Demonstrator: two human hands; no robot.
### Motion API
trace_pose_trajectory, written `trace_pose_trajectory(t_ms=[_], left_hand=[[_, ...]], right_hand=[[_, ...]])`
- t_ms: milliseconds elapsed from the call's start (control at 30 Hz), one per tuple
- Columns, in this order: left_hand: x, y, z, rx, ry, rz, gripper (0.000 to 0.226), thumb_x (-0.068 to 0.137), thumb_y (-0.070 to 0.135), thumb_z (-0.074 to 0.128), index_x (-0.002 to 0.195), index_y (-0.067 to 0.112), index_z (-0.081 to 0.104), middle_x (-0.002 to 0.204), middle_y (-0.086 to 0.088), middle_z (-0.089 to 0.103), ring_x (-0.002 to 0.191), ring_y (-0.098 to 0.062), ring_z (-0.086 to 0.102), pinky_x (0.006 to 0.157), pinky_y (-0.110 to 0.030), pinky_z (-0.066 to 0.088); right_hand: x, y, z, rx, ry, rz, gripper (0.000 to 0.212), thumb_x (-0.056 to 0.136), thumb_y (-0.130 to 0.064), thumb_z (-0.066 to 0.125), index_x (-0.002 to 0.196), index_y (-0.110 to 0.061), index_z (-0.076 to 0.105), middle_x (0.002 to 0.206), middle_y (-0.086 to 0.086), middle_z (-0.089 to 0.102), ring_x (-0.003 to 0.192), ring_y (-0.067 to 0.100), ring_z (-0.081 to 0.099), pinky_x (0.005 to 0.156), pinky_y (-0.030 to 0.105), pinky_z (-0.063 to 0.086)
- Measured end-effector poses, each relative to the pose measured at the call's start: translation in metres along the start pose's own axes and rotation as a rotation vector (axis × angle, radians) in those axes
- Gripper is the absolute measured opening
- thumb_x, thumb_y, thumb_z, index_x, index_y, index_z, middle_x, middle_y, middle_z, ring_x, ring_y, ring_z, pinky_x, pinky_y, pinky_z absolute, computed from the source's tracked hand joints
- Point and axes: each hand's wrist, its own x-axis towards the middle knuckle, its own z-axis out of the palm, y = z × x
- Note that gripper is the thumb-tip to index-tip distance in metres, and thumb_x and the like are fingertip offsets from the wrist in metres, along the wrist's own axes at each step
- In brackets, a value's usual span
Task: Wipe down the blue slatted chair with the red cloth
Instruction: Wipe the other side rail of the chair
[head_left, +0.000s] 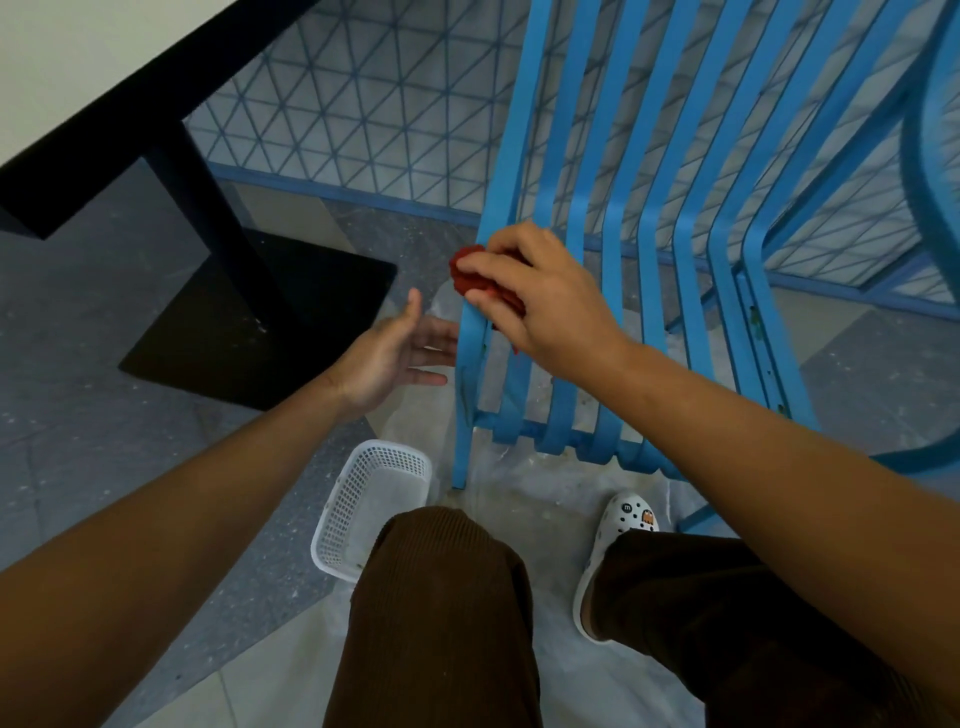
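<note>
We are in the middle of the wiping itself: our right hand (540, 296) sits at the centre of the frame with its fingers curled over a bunched red cloth (470, 278), pressing it against the outermost slat on the left edge of the blue slatted chair (618, 223), roughly where the backrest bends into the seat. The chair fills the upper right and centre right of the picture, its slats running down toward a front crossbar near the middle of the frame. Our left hand (395, 353) hovers just left of that same outer slat, palm turned up and fingers spread and relaxed, holding nothing; we cannot tell whether its fingertips touch the slat or stop just short. A white mesh basket (374, 504) stands on the floor below the left hand, beside our knee in brown trousers, and a black table base (260, 317) lies at centre left. Only the leftmost slat is under the cloth, and small specks show on the slats at the right edge of the seat, so we judge most of the chair remains to be done. The next move seems to call for dragging the cloth along this slat toward the front bar, then shifting right slat by slat, with the free hand steadying the frame.
</note>
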Motion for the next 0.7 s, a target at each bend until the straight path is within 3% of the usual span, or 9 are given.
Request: trace_pose_trajectory(t_ms=[133,267,500,600,700], left_hand=[[-0.002,0.005,-0.002,-0.041,0.041,0.065,0.075,0.089,0.069,0.021,0.11,0.017,0.071,0.115,-0.012,0.072,0.112,-0.026,0.068,0.095,-0.045,0.053],[-0.005,0.002,-0.002,-0.04,0.028,0.066,0.074,0.089,0.068,0.021,0.112,0.017,0.069,0.118,-0.011,0.072,0.115,-0.024,0.067,0.095,-0.046,0.052],[-0.006,-0.005,-0.004,-0.043,0.017,0.046,0.081,0.089,0.071,0.02,0.12,0.014,0.067,0.125,-0.011,0.07,0.12,-0.026,0.064,0.106,-0.055,0.046],[-0.007,-0.005,-0.003,-0.05,0.019,0.052,0.076,0.089,0.071,0.02,0.114,0.019,0.071,0.122,-0.009,0.071,0.119,-0.025,0.065,0.103,-0.054,0.048],[-0.007,-0.002,-0.002,-0.051,0.019,0.047,0.074,0.09,0.07,0.02,0.113,0.02,0.07,0.123,-0.01,0.071,0.118,-0.025,0.066,0.099,-0.05,0.051]], right_hand=[[-0.024,-0.008,0.018,0.058,0.074,0.028,0.028,0.097,-0.025,0.068,0.121,-0.012,0.071,0.112,0.013,0.059,0.103,0.027,0.058,0.084,0.041,0.053],[-0.043,-0.018,0.033,0.06,0.099,0.045,0.026,0.095,-0.024,0.071,0.119,-0.014,0.073,0.109,0.014,0.058,0.101,0.026,0.058,0.081,0.039,0.055],[-0.072,-0.023,0.038,-0.017,-0.079,-0.017,0.028,0.095,-0.028,0.067,0.122,-0.021,0.072,0.107,0.011,0.059,0.095,0.026,0.057,0.066,0.042,0.057],[-0.061,-0.025,0.027,0.003,-0.08,0.02,0.035,0.097,-0.034,0.064,0.13,-0.022,0.064,0.11,0.007,0.059,0.098,0.022,0.055,0.071,0.041,0.057],[-0.033,-0.024,0.01,0.034,0.029,0.134,0.044,0.095,-0.037,0.066,0.133,-0.016,0.06,0.114,0.006,0.061,0.104,0.021,0.058,0.079,0.041,0.058]])
